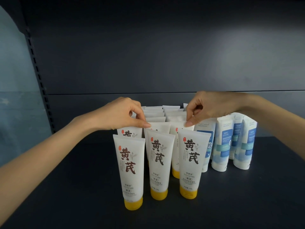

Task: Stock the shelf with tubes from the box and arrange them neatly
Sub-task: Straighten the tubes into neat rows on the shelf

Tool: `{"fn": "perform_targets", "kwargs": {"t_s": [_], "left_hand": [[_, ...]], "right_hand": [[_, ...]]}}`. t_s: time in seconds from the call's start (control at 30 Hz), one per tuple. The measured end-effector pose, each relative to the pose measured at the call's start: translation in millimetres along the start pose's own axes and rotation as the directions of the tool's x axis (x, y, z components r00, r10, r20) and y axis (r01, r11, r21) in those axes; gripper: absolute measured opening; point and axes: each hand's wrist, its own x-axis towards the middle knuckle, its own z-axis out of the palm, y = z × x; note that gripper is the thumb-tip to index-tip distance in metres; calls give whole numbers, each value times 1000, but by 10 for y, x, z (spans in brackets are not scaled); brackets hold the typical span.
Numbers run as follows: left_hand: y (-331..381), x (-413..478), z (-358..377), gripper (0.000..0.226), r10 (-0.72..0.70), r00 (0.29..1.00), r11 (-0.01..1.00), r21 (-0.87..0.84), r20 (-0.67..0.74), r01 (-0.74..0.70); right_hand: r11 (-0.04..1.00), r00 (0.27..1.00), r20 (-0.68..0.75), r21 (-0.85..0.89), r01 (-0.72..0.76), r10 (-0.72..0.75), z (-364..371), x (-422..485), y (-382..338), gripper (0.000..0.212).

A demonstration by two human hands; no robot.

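Head camera looks down on a dark shelf (66, 187) where white yellow-capped tubes (156, 154) stand cap-down in three columns running toward the back panel (165, 55). The three front tubes stand slightly apart from one another, labels facing the viewer, with the left one nearest the shelf's front edge.

The left hand (122, 114) reaches in from the left above the rows. Its grip is closed, thumb and curled forefinger pinching the upper left corner of the middle second-row tube (160, 126); the other fingers are tucked under the palm. The right hand (209, 106) comes in from the right, its grip likewise closed: the thumb tip presses the front of the flat top seam of the right second-row tube (177, 128) with the forefinger curled behind it (the contact behind the seam is hidden).

Just beside the right column, and partly under the right wrist, stands a cluster of blue-and-white tubes (221, 146), cap-down on white caps, some leaning a little. A slotted upright post (38, 71) runs along the shelf's left side.
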Motion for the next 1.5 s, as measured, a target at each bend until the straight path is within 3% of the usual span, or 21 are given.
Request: {"fn": "perform_targets", "kwargs": {"t_s": [0.33, 0.6, 0.7, 0.8, 0.93, 1.07, 1.23, 1.5], "left_hand": [[8, 16, 8, 38, -14, 1000, 1000, 27, 9, 13], [38, -49, -69, 37, -15, 1000, 1000, 17, -7, 15], [47, -130, -181, 43, -23, 997, 1000, 1, -73, 24], [28, -264, -286, 40, -19, 997, 999, -39, -76, 16], [22, -459, -312, 39, 30, 996, 991, -132, 78, -19], [9, -556, -264, 26, 43, 986, 990, -141, 163, -19], [-21, -595, -212, 19, 45, 996, 987, -155, 77, -33], [-76, -564, -206, 12, -1, 1000, 993, -115, -2, 1]], "right_hand": [[1000, 1000, -29, -30, -2, 1, 2, -42, 24, 18], [1000, 999, -34, -25, -17, 16, -37, -44, -34, 27], [999, 993, -116, 32, 26, -22, -75, -56, -104, 44], [987, 979, -170, 99, 127, -109, -69, -78, -216, 44], [977, 983, -49, 113, 183, -178, 50, -74, -414, 43], [980, 976, 86, 13, 199, -199, 204, -27, -584, 45], [972, 975, 73, -93, 216, -209, 260, 17, -631, 28], [972, 981, 5, -136, 194, -195, 292, 76, -602, 20]]}}
